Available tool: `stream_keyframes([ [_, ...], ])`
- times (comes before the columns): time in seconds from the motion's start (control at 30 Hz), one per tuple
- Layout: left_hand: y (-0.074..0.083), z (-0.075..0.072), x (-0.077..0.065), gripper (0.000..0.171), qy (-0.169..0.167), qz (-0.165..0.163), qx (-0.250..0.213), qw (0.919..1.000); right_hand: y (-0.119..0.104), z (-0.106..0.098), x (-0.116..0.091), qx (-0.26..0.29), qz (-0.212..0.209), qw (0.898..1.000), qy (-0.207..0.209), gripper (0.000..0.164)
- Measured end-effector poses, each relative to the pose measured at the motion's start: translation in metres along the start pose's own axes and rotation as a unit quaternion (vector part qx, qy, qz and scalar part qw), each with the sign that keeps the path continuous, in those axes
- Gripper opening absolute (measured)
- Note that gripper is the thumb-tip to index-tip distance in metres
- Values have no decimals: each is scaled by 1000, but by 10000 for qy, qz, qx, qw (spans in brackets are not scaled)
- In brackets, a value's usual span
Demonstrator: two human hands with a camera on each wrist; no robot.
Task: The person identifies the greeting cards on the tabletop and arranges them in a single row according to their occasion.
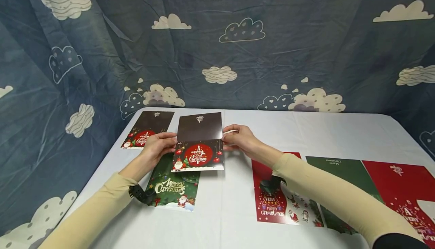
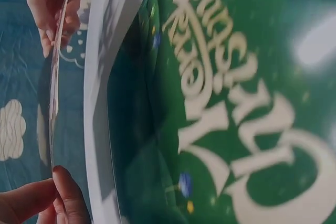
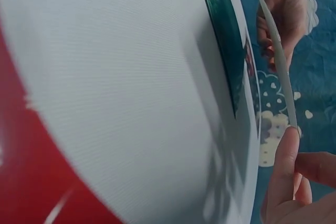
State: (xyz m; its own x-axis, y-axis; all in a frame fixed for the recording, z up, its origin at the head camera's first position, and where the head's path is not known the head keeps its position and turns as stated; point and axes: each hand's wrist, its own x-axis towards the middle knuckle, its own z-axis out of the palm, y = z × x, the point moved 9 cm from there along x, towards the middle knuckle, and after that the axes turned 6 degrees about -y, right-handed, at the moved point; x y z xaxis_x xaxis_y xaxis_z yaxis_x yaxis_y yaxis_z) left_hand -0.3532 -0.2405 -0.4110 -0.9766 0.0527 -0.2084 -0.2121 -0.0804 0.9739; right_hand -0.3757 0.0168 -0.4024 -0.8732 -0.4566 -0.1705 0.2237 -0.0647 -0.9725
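Note:
In the head view a dark Christmas card (image 1: 199, 128) is held up above the table, unfolded, with a red round "A very Merry Christmas" print on its lower half. My left hand (image 1: 158, 146) pinches its left edge between thumb and fingers. At the opposite edge, my right hand (image 1: 240, 139) pinches it too. Both wrist views show the card edge-on, as a thin strip (image 2: 54, 87) between the two hands. Partly hidden beneath it and my left hand lies a green "Merry Christmas" card (image 1: 175, 186). A similar dark card (image 1: 153, 122) lies behind my left hand.
On the right of the white-covered table (image 1: 231, 207) lie a red card (image 1: 272, 207), partly hidden by my right forearm, a green card (image 1: 340, 169) and another red card (image 1: 391, 173). A blue cloud-patterned curtain (image 1: 204, 52) hangs behind the table.

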Motion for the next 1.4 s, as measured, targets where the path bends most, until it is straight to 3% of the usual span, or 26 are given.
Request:
stream_keyframes([
  [0.4, 5, -27, 18, 42, 378, 10, 140, 9992, -3, 14, 30, -135, -131, 9997, 151, 31],
  [0.8, 11, -44, 43, 39, 279, 45, 546, 9981, 0, 18, 63, -181, 38, 9985, 523, 31],
  [1.07, 11, -49, 56, 38, 148, -9, 397, 9991, 6, 16, 83, -180, 110, 9967, 784, 31],
  [1.4, 12, -49, 63, 42, 93, -24, 712, 9974, 16, 18, 92, -124, 393, 9961, 777, 34],
])
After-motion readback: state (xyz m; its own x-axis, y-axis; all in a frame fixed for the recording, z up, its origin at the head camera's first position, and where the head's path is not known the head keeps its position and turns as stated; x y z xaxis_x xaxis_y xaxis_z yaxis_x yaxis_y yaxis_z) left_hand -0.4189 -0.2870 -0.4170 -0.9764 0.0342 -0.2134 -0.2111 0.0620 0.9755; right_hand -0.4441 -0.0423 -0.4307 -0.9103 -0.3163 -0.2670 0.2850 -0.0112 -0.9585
